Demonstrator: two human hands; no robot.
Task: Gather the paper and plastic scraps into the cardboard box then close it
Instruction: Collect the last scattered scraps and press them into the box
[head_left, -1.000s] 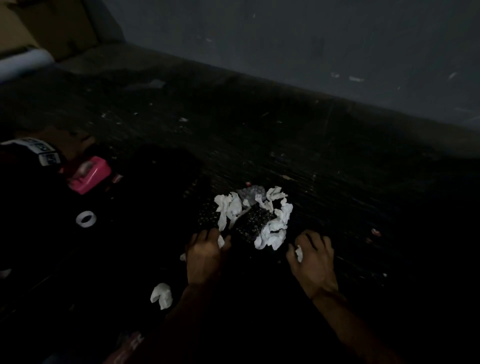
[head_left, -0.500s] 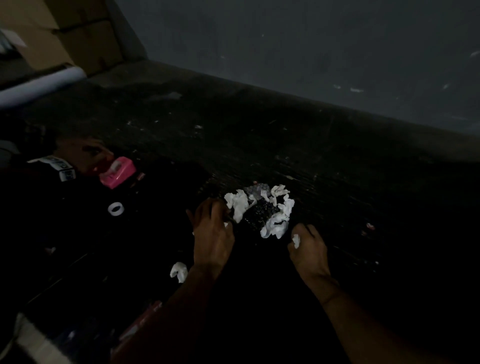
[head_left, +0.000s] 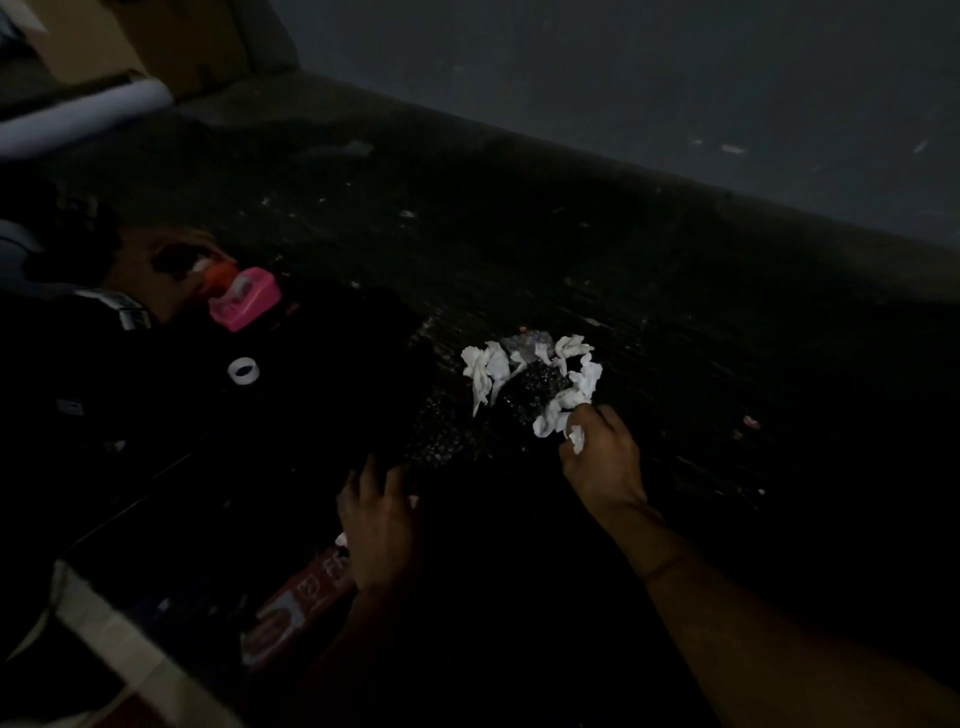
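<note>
Lighting very dim, detail limited. Dark, scuffed surface (head_left: 519, 249) runs up to a grey wall (head_left: 623, 78) at the far edge.

Scrap pile (head_left: 530, 379): crumpled white paper pieces mixed with bubble-wrap plastic, lying on the surface around the middle of the view. The white pieces ring a darker patch of bubble wrap. More bubble wrap (head_left: 441, 441) spreads from the pile toward the near left.

Right hand (head_left: 602, 460): at the near right edge of the pile, fingers curled, pinching a small white scrap (head_left: 575, 437) between thumb and fingertips. Knuckles just touch the nearest paper of the pile.

Left hand (head_left: 379, 525): nearer the camera and left of the pile, apart from it, palm down with fingers slightly spread. A bit of white paper (head_left: 341, 538) shows at its left edge. I cannot tell whether the hand grips it or only covers it.

Brown cardboard (head_left: 156, 36) stands in the far left corner, well apart from the pile. Too little of it shows to say whether it is an open box.

Also on the left: a pink tape dispenser (head_left: 245, 305), a small white tape roll (head_left: 243, 371) nearer than it, a pale tube (head_left: 83, 122) below the cardboard, and a red printed packet (head_left: 291, 608) just beside the left wrist.
</note>
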